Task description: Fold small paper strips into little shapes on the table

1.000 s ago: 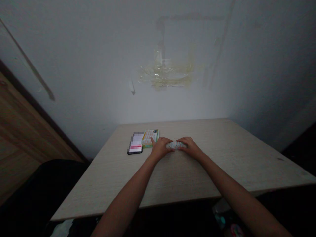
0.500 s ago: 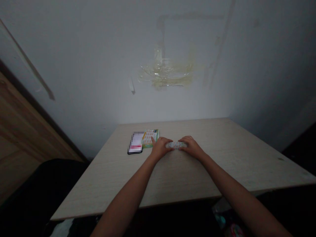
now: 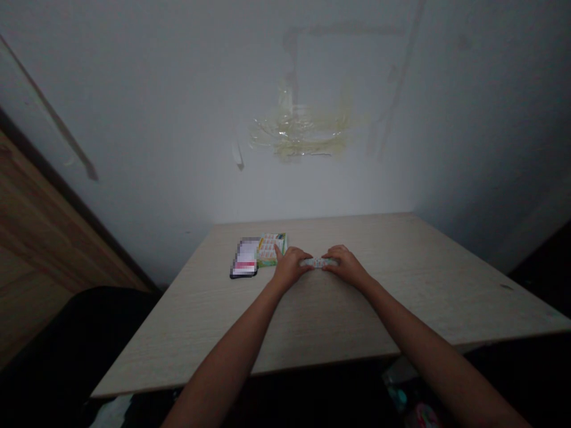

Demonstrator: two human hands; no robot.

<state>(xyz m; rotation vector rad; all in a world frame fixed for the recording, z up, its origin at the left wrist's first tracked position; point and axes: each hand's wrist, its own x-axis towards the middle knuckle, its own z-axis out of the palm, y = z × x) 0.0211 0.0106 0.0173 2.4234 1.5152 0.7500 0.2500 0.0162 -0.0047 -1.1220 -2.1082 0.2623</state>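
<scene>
Between my two hands is a narrow, pale strip with small coloured print (image 3: pixel 317 263), possibly paper; its exact kind is too small to make out. My left hand (image 3: pixel 289 267) pinches its left end between thumb and fingers. At the other end my right hand (image 3: pixel 348 266) grips it the same way. Both hands rest low over the middle of the table, and the fingers hide the strip's ends. Just left of my left hand lies a printed green, yellow and white sheet or booklet (image 3: pixel 269 247), with one finger of that hand reaching in front of its edge.
A dark-edged phone (image 3: pixel 244 257) with a pixelated screen lies beside the booklet. The pale wooden table (image 3: pixel 401 297) meets a grey wall (image 3: pixel 178 119) bearing old tape (image 3: pixel 307 134). A dark covered shape (image 3: pixel 89 333) stands off the table's left edge.
The strip between my hands looks narrower from front to back than a second ago. Both hands have kept nearly the same place and grip. The phone and booklet have not moved.
</scene>
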